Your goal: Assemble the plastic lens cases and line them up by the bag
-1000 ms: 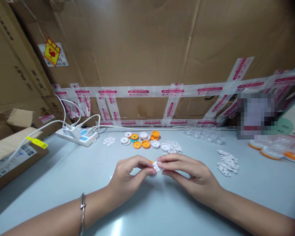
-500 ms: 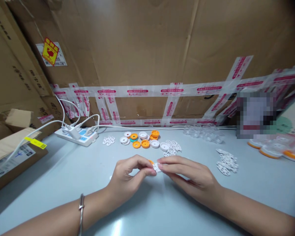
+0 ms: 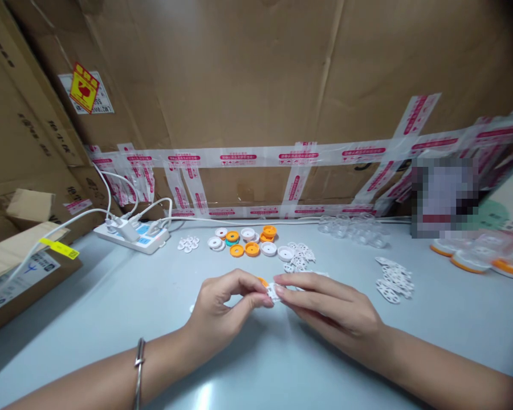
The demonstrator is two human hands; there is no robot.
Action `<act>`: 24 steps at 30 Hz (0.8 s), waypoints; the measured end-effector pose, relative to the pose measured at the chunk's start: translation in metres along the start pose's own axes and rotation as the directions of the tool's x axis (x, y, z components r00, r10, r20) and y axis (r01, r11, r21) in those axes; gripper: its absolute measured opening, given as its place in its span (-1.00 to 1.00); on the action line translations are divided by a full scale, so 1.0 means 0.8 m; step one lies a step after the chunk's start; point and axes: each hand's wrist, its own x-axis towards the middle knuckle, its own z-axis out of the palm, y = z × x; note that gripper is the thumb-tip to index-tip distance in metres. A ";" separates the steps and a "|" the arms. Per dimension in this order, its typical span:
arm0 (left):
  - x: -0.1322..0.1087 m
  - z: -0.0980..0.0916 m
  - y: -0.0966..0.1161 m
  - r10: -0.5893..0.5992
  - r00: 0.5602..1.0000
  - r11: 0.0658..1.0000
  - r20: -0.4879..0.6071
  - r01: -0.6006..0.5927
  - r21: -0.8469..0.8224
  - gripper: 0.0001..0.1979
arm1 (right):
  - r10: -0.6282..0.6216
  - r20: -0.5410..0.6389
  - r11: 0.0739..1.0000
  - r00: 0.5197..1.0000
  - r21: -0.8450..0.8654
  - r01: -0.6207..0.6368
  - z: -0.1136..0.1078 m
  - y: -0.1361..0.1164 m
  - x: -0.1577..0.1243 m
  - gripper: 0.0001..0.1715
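Note:
My left hand [image 3: 228,304] pinches a small white plastic part [image 3: 274,292] between thumb and fingertips. From the other side, the fingertips of my right hand [image 3: 333,304] close on the same part, so most of it is covered. A bit of orange plastic [image 3: 263,282] shows just behind my left fingertips; whether it is joined to the white part I cannot tell. Beyond my hands lies a heap of white perforated plastic pieces [image 3: 299,256]. Orange round caps [image 3: 252,249] and white round caps [image 3: 268,249] are grouped to its left.
Small white discs [image 3: 188,244] lie near a power strip [image 3: 132,234] with plugged-in cables. Clear plastic domes [image 3: 354,230] stand at the back. More white perforated pieces [image 3: 394,280] and orange-rimmed clear cases [image 3: 474,256] are at right. A cardboard box [image 3: 25,262] sits at left.
Both hands stay almost in place on the white part, with only a slight shift of the fingers. The camera view has moved a little.

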 end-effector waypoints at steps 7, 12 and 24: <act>0.000 0.001 0.000 0.007 1.000 1.000 -0.007 -0.007 0.000 -0.93 | -0.040 0.034 0.999 0.999 -0.036 0.041 -0.002 0.000 -0.003 -0.69; -0.002 0.001 0.001 0.000 1.000 1.000 0.001 0.000 0.003 -0.92 | -0.096 0.063 0.990 0.993 -0.095 0.101 -0.003 0.001 -0.003 -0.72; -0.001 0.001 0.002 0.073 0.997 0.995 0.014 -0.074 0.067 -0.92 | -0.147 0.152 0.983 0.977 -0.090 0.162 -0.009 0.005 -0.009 -0.59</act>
